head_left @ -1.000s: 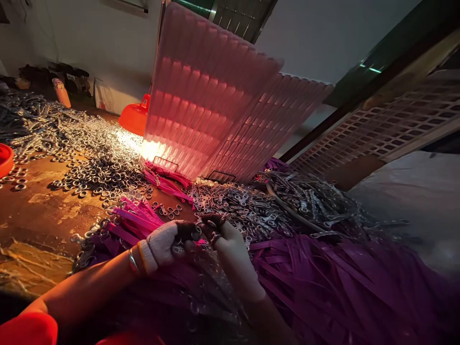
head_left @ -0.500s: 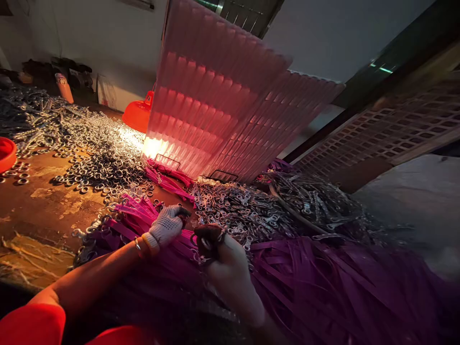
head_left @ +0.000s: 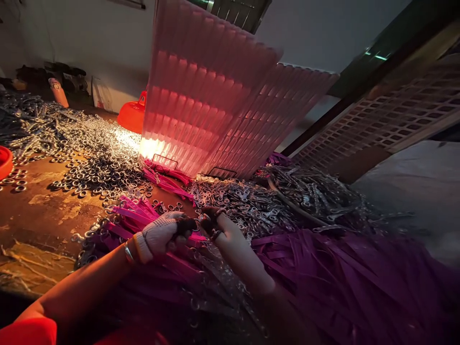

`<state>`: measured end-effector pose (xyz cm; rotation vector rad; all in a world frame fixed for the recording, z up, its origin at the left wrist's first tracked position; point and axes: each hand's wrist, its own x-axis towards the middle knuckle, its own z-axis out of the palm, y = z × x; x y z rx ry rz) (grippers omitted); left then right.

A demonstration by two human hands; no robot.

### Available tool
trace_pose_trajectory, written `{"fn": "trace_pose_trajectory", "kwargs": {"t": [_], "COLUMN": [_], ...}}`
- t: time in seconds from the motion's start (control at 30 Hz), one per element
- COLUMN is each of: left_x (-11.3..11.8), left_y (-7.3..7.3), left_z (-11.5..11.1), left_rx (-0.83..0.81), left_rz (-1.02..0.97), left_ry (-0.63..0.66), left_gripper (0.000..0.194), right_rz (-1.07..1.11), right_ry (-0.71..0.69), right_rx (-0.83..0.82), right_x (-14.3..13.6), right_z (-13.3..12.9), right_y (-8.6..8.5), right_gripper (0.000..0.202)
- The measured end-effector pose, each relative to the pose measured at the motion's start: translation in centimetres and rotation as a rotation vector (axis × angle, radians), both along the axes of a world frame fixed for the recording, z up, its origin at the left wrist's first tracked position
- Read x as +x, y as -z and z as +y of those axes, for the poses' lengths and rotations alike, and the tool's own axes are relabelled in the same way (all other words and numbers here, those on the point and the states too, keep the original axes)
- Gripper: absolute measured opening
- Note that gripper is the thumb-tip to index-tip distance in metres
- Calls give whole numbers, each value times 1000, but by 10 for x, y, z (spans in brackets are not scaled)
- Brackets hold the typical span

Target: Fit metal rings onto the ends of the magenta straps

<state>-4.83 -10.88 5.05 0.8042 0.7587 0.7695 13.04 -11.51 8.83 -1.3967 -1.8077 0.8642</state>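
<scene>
Dim light filled the room, with a red lamp glowing beside ridged translucent panels and a brown, patchy surface spreading away on your left. Metal rings lay heaped on it near the lamp, and metal clasps were piled just beyond your right hand. Pink straps lay bunched beside your left hand, and a broad mass of purple straps lay to the right of your right forearm.

You had both gloved hands close together in front of you, their dark-tipped fingers nearly meeting. Your left fingers were drawn into a narrow pinch and your right ones were curled. Something small and dark showed by the right fingers, perhaps a ring, but you could not tell from this view what either hand held, if anything.

By their look, the rings and clasps were hard, stiff, light singly and unlikely to break, though smooth enough to slip against your gloves; a ring was best taken by its rim between thumb and forefinger, a clasp by its body. The straps seemed flat, soft, light and apt to tangle, so the surest hold you had on one was near its end, pinched across the flat.
</scene>
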Motion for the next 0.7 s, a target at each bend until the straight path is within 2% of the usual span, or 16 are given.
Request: {"fn": "trace_pose_trajectory", "kwargs": {"t": [0.07,0.17,0.23,0.33,0.43,0.5,0.57,0.63,0.7], "left_x": [1,2,3,6,10,11,10,8,7], "left_y": [-3,-10,-15,-21,-22,-20,-18,-17,-18], "left_z": [-2,-5,-5,-4,-5,-6,-8,-8,-7], "left_rx": [40,64,-38,-180,-262,-185,16,204,259], "left_rz": [30,64,23,-22,41,117,187,243,244], "left_ry": [-35,-72,-13,122,215,174,93,61,89], "left_gripper": [25,25,26,24,23,22,21,19,16], "right_rz": [-80,-206,-289,-438,-628,-756,-824,-797,-708], "right_ry": [26,-10,-48,-187,-280,-245,-191,-171,-171], "right_rx": [92,210,294,400,503,548,540,483,421], "right_x": [10,24,27,24,19,19,21,23,23], "right_z": [-2,-5,-8,-11,-13,-14,-15,-16,-18], "right_y": [8,18,21,19,14,11,10,9,10], "right_gripper": [37,46,43,36,34,29,27,25,23]}}
